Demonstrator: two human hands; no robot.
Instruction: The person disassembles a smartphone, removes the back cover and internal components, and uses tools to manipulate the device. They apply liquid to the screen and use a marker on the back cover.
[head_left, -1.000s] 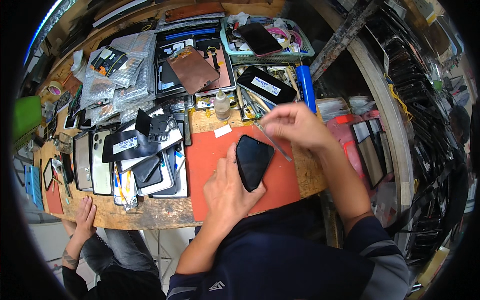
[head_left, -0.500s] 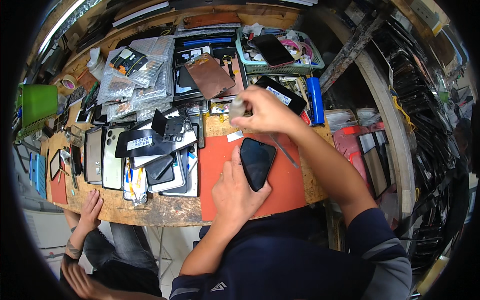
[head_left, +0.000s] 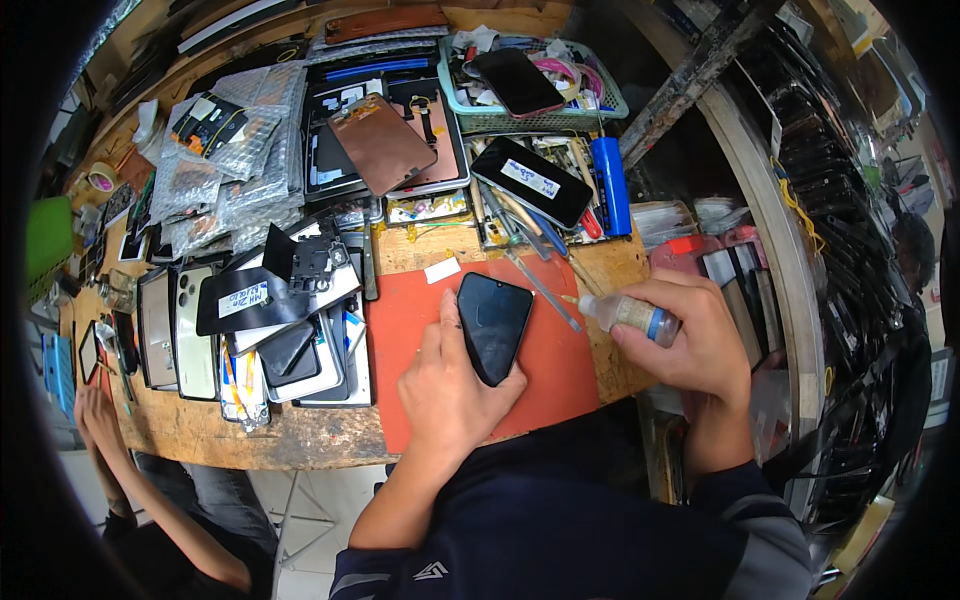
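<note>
A black, rectangular smartphone (head_left: 495, 325) is gripped by the left hand (head_left: 443, 388); a translucent, narrow-tipped plastic bottle (head_left: 630, 315) is gripped by the right hand (head_left: 700, 338), not yet positioned above the smartphone.

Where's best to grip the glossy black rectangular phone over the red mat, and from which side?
Grip the phone by its long edges, probably across the lower half, from the lower left, as the left hand does: the slim slab is screen-up, narrow enough to span. Opposite, the right hand holds a small blue-banded translucent bottle.
</note>
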